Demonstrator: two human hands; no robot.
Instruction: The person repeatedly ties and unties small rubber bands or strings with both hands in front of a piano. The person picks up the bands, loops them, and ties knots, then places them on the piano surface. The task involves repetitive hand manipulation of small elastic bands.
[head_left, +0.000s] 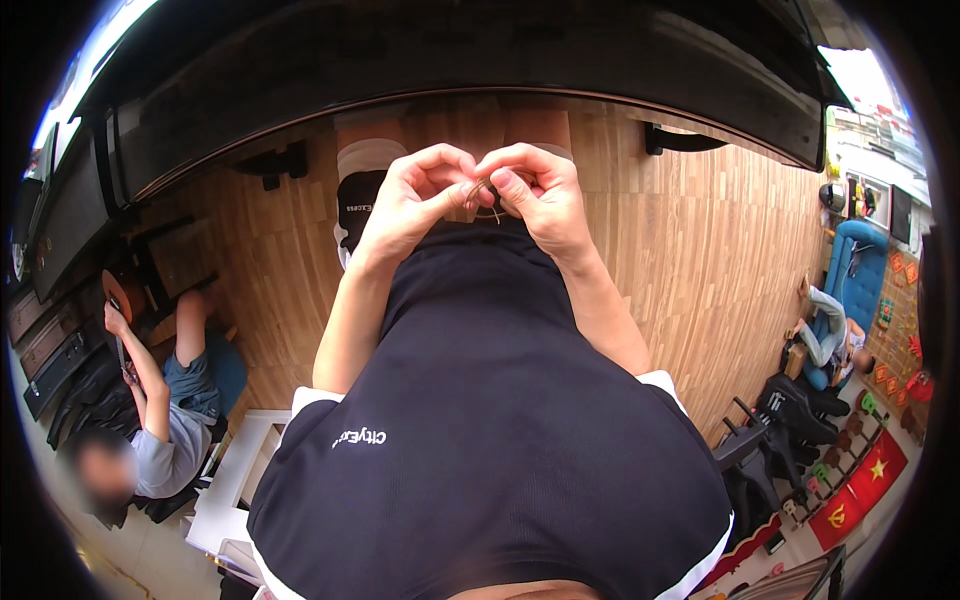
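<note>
A thin, brownish looped strand, like a string or fine wire, is between my two hands above my lap. Thumb and index finger of my left hand come together at its left side. My right hand pinches the other side, its thumb and curled index finger pressed close. One loose end hangs down near the right fingertips. The hands nearly touch at the fingertips, and the fingers partly cover the strand, so its full length cannot be made out.
A long glossy black piano-like body stretches across the front, beyond my knees. To the left, a seated person holds a guitar. Another person sits on a blue sofa at right. Black cases stand lower right.
</note>
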